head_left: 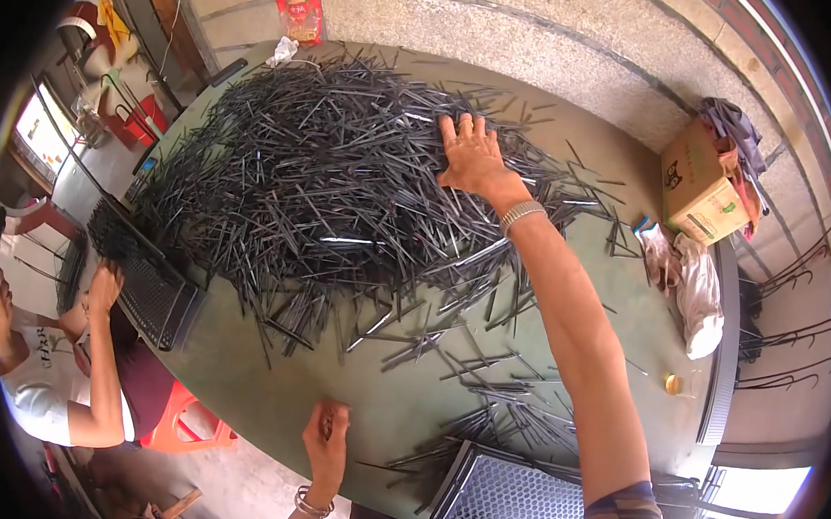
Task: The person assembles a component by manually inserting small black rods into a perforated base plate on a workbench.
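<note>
A large heap of thin dark strips [316,190], black and grey, covers much of the green table [271,392]. My right hand [474,155] reaches across to the heap's far right side and lies on it, fingers spread and palm down. A metal watch band circles that wrist. My left hand [327,427] is at the table's near edge, its fingers curled into a loose fist; no strip sticks out of it. Between my arms, loose strips [511,407] are scattered beside a black mesh tray [512,500].
At left, a co-worker's hand [107,283] touches another black mesh rack [154,290] holding strips. White gloves [699,295], a small amber round item [673,384] and a cardboard box [706,189] are at right. A red packet [299,15] stands against the stone wall.
</note>
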{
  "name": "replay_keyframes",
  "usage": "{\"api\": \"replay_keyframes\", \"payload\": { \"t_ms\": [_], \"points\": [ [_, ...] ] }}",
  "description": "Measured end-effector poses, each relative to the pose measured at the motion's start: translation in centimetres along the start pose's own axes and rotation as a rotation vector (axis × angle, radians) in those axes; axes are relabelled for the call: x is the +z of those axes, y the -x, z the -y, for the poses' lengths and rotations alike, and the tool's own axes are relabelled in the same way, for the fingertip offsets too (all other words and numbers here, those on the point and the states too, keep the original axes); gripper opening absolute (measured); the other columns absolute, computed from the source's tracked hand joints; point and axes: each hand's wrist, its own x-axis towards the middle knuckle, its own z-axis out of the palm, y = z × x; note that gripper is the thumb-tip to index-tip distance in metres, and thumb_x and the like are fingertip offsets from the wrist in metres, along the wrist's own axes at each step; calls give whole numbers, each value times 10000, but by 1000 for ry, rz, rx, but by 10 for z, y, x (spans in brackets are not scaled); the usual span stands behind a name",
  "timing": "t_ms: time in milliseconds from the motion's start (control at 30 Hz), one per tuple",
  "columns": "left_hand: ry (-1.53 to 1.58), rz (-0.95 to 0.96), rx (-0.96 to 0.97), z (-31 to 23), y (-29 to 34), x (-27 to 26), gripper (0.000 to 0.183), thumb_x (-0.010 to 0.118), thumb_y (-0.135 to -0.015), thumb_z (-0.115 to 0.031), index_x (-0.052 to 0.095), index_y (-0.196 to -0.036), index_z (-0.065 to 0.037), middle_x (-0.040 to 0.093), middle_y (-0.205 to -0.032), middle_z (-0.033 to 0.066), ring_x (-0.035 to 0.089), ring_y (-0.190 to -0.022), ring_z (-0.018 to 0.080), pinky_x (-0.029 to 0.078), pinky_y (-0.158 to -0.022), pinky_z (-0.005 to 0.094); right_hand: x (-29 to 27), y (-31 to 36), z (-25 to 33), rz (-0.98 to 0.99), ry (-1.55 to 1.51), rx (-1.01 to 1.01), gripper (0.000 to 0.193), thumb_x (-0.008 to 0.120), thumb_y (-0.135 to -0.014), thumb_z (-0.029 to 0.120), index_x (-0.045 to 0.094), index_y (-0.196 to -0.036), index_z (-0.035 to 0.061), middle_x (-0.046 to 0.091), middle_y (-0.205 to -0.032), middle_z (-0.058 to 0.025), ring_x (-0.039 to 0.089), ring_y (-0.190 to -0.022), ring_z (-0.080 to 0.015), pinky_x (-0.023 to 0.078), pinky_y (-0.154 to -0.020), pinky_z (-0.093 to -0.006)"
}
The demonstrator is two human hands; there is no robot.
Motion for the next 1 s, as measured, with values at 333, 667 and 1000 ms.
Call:
{"api": "replay_keyframes", "payload": {
  "t_ms": [333, 667, 1000],
  "points": [
    [29, -30, 12, 1, 0, 6, 224, 626, -896, -231, 584, -859, -14, 464, -673, -56, 369, -600, 38, 302, -538, 208, 34, 7, 6, -237, 172, -90, 688, 775, -677, 266, 398, -1187, 0, 542, -1005, -196, 564, -957, -347, 522, -754, -404],
    [38, 8, 48, 5, -3, 2, 240, 628, -896, -239, 600, -855, -5, 508, -689, -46, 406, -602, 37, 342, -539, 209, 52, 93, 31, -161, 111, 61, 193, 562, -822, 65, 471, -980, 3, 630, -827, -196, 654, -776, -325, 535, -660, -387],
    [81, 43, 1, 8, -4, -3, 218, 617, -904, -209, 597, -900, 8, 521, -735, -39, 413, -631, 41, 353, -563, 206, 9, 115, -78, 19, -365, 515, 932, 613, -715, 705, 499, -1183, -93, 589, -1112, -293, 584, -1066, -385, 442, -935, -434]
  ]
}}
